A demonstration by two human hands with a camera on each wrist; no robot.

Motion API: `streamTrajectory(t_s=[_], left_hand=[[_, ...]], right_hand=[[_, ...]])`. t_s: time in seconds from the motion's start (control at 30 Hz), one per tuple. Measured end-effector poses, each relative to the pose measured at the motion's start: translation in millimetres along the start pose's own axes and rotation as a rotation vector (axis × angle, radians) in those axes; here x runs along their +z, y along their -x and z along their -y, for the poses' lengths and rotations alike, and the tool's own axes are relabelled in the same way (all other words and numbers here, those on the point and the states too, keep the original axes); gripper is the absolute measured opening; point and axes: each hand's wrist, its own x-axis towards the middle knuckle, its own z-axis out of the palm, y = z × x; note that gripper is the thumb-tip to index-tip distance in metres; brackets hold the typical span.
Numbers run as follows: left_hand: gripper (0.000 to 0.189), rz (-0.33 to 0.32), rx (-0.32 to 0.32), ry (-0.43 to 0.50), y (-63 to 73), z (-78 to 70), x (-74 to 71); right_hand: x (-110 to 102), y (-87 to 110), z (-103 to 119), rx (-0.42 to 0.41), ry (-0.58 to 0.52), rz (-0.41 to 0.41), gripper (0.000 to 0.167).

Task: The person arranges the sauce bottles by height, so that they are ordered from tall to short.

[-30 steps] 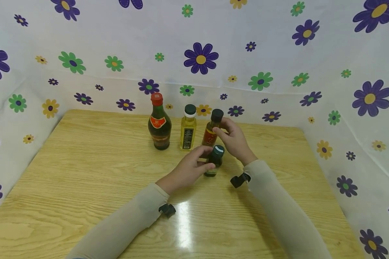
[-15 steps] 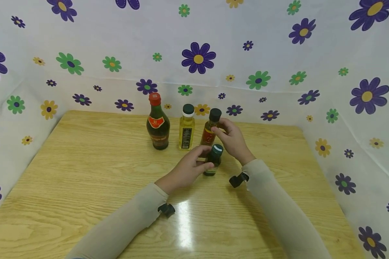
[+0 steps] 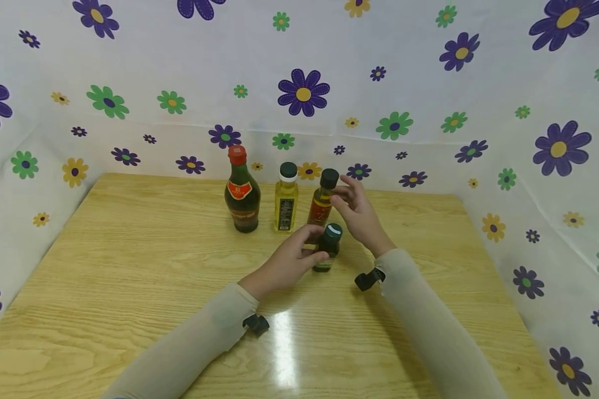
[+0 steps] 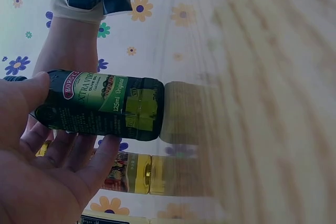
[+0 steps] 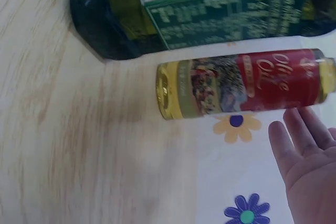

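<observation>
My left hand point(image 3: 288, 260) holds a small dark green olive oil bottle point(image 3: 325, 250) between thumb and fingers. In the left wrist view this bottle point(image 4: 113, 103) stands upright on the table, its label facing that camera. Just behind it is a slimmer olive oil bottle with a red label and black cap point(image 3: 320, 207). My right hand point(image 3: 363, 220) is beside that one, fingers spread and loosely bent around its right side. The right wrist view has the fingertips of the right hand point(image 5: 307, 156) next to the red-labelled bottle point(image 5: 236, 85), with nothing gripped.
To the left of the red-labelled bottle stands a clear bottle of yellow oil point(image 3: 285, 206) with a green cap. Farther left is a dark bottle with a red cap point(image 3: 242, 202). A flowered cloth point(image 3: 179, 66) hangs behind and beside the wooden table point(image 3: 130, 266).
My right hand's fingers have loosened and drawn slightly away from the red-labelled bottle. The left hand stays on the small green bottle. The head view has shifted a little.
</observation>
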Motion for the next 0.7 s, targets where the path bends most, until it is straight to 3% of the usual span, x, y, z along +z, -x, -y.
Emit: streamTrajectory(t_s=[0.4,0.7], left_hand=[[0.049,-0.012,0.003,0.0,-0.2,1.9,1.6],[0.05,-0.017,0.002,-0.038,-0.1,2.3,-3.6]], right_hand=[[-28,36.4,0,-0.08,0.053,-0.045,0.037],[-30,60.0,-7,-0.071,0.054,-0.004,0.03]])
